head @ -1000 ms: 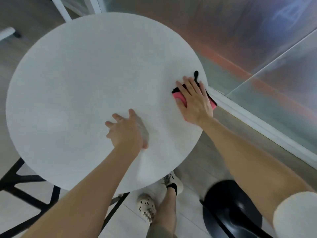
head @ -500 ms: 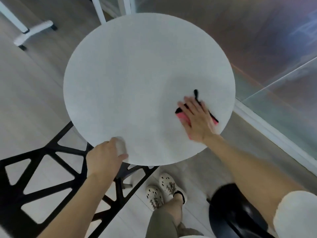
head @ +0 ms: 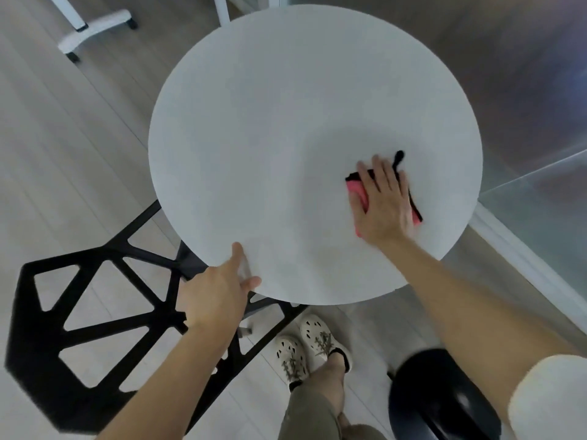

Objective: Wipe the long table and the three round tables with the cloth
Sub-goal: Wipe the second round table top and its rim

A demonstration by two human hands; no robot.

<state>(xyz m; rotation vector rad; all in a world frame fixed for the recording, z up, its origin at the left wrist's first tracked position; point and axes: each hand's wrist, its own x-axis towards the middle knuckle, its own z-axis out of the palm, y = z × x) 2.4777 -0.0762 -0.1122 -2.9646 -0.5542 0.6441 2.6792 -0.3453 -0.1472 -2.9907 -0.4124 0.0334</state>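
Observation:
A white round table (head: 286, 122) fills the middle of the head view. On its right side lies a pink cloth with black trim (head: 357, 192). My right hand (head: 381, 204) presses flat on the cloth with straight fingers and covers most of it. My left hand (head: 219, 293) is at the table's near-left rim, thumb on top and one finger along the edge. Its other fingers are hidden under the top.
A black open-frame chair (head: 95, 328) stands at the left, partly under the table. A black round stool (head: 438, 404) is at the lower right. A glass wall with a white base (head: 514, 258) runs along the right. A white castor leg (head: 92, 30) is at the upper left.
My left hand slid off the tabletop back to the near rim. My right hand moved the cloth from the right rim inward. The view pulled back from the table.

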